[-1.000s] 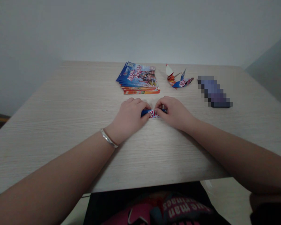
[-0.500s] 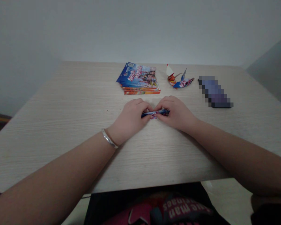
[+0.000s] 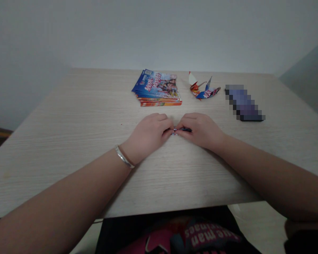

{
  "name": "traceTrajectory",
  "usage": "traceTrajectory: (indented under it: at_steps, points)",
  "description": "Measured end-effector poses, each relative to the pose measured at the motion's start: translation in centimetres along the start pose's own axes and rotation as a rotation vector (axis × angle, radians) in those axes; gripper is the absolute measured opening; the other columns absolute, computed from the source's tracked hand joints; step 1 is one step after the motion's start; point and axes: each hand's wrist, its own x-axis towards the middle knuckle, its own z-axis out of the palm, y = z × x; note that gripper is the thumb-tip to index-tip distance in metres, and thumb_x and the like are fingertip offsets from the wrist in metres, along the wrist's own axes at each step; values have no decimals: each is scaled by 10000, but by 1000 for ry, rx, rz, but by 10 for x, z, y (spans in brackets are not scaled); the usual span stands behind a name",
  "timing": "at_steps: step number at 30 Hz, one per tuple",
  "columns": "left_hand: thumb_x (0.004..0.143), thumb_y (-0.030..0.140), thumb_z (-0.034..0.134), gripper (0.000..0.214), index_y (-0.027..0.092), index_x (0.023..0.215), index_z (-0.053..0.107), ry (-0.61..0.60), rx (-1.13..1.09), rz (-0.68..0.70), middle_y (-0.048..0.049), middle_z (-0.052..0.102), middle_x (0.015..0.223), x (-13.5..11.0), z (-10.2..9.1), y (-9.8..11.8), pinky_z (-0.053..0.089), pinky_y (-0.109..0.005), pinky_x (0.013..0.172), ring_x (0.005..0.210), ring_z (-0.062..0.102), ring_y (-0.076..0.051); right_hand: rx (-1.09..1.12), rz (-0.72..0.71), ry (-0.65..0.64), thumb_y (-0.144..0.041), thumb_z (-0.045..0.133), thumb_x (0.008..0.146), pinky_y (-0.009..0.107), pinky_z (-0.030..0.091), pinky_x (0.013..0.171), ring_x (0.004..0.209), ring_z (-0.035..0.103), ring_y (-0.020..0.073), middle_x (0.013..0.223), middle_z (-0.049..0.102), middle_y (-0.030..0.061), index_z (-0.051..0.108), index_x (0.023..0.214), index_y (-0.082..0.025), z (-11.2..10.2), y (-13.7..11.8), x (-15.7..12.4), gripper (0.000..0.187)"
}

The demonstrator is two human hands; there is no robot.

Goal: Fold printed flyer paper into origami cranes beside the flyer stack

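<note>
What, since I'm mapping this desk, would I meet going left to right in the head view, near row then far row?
Near: left hand, small folded paper, right hand. Far: leaflet stack, origami figures, pixelated dark object.

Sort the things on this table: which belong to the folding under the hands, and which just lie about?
In hand: paper strip, pinched between left hand and right hand; stack of printed sheets, likely the supply.
Lying about: paper birds; blurred dark object. Neither is touched.
</note>
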Motion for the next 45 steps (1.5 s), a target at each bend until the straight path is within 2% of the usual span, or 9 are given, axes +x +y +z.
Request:
traceTrajectory:
  at_steps: [8, 15, 21, 24, 26, 28, 32, 38, 45]
  points:
    - [962, 195, 495, 184, 143, 918, 666, -67, 268, -18, -92, 660, 904, -4, -6, -5, 489, -368, 757, 863, 612, -245, -63, 31, -34, -228, 607, 895, 316, 445, 756, 842, 641, 211, 849, 717, 62, 725, 873, -181, -7, 9, -4, 129]
    - [966, 198, 491, 184, 143, 928, 662, -74, 256, -27, -90, 655, 915, -5, -6, -8, 498, -374, 774, 871, 608, -248, -160, 102, -87, -210, 605, 843, 303, 391, 640, 737, 618, 186, 818, 711, 44, 709, 837, -196, -16, 12, -7, 105]
    - [977, 209, 471, 209, 139, 929, 662, -61, 223, -32, -96, 659, 919, -5, -5, -8, 499, -372, 803, 884, 610, -244, -155, 93, -113, -200, 601, 782, 298, 367, 605, 695, 581, 180, 772, 680, 35, 650, 771, -198, -25, 27, -15, 51]
    - [979, 214, 477, 219, 137, 911, 670, -49, 187, -31, -98, 665, 899, -4, -5, -8, 495, -371, 816, 888, 612, -245, -53, 91, 0, -211, 600, 798, 306, 413, 651, 747, 603, 190, 842, 684, 56, 653, 844, -179, -22, 25, -13, 77]
    - [975, 219, 496, 216, 135, 895, 679, -46, 151, -23, -95, 669, 885, -2, -4, -6, 493, -365, 812, 876, 613, -241, 22, 59, 84, -278, 632, 836, 324, 453, 753, 858, 630, 212, 939, 703, 78, 674, 961, -165, -16, 18, -8, 174]
    - [968, 231, 529, 203, 133, 883, 686, -38, 103, -15, -88, 671, 871, 1, -4, -4, 490, -357, 797, 856, 612, -234, 28, 8, 52, -302, 635, 868, 348, 458, 841, 934, 630, 233, 954, 717, 81, 694, 972, -171, -8, 10, -2, 177]
    - [954, 243, 557, 204, 134, 836, 683, -25, 63, -49, -73, 658, 824, 4, -3, 1, 483, -338, 756, 808, 605, -213, 31, -6, -14, -227, 601, 888, 346, 462, 812, 856, 626, 223, 851, 708, 73, 708, 851, -168, -2, 2, 5, 128]
    - [945, 226, 503, 220, 138, 856, 683, -143, 146, -57, -84, 670, 872, -2, -17, -6, 477, -343, 765, 838, 621, -222, -2, 57, -25, -226, 615, 879, 341, 450, 772, 841, 620, 226, 829, 704, 72, 695, 814, -168, -9, 7, -2, 119]
    - [880, 212, 511, 169, 178, 816, 664, -191, 239, -197, -60, 660, 840, -12, -36, -20, 419, -317, 653, 731, 599, -202, -2, 43, 11, -201, 599, 853, 325, 431, 725, 793, 598, 216, 777, 674, 75, 660, 769, -165, -9, 11, -4, 110]
